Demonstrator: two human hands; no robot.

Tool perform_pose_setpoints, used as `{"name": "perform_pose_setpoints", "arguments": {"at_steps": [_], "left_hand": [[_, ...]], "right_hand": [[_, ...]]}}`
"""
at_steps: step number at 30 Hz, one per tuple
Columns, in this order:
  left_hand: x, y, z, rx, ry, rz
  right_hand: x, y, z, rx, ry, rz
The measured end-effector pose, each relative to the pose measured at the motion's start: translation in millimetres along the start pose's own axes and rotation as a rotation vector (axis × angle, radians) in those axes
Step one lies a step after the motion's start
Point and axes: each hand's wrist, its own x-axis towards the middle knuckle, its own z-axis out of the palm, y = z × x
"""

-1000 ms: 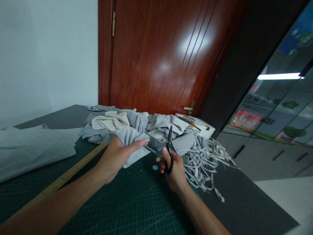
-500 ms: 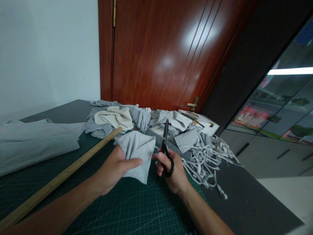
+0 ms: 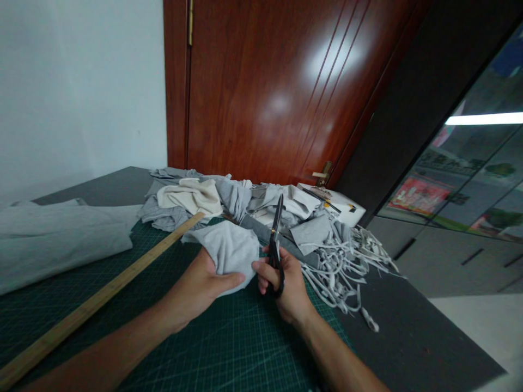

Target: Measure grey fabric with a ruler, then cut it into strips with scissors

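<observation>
A light grey cloth piece (image 3: 235, 247) is held by my left hand (image 3: 208, 283), with the thumb on top and the other fingers hidden beneath the fabric. Black scissors (image 3: 277, 223) point away from me in my right hand (image 3: 286, 277), their blades nearly together. The thumb and a finger of my right hand are close to the cloth's right edge; whether they pinch it I cannot tell. Both hands are above a green cutting mat (image 3: 229, 348).
A wooden ruler (image 3: 106, 294) crosses the mat at left, near a large grey cloth (image 3: 61, 237). Behind lie heaped fabric pieces (image 3: 190, 196) and a white box (image 3: 349, 209). Grey cords (image 3: 335, 277) tangle on the right. A brown door (image 3: 261, 98) stands behind the table.
The cloth has bunched and curled, its lower corner no longer hanging down. My left hand has shifted slightly right, and the scissors have turned a little in my right hand.
</observation>
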Motion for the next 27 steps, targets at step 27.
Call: {"name": "perform_pose_setpoints", "arguments": {"at_steps": [27], "left_hand": [[17.1, 47.3, -24.5, -0.107, 0.298, 0.171]], "right_hand": [[-14.0, -6.0, -11.2, -0.314, -0.45, 0.295]]}}
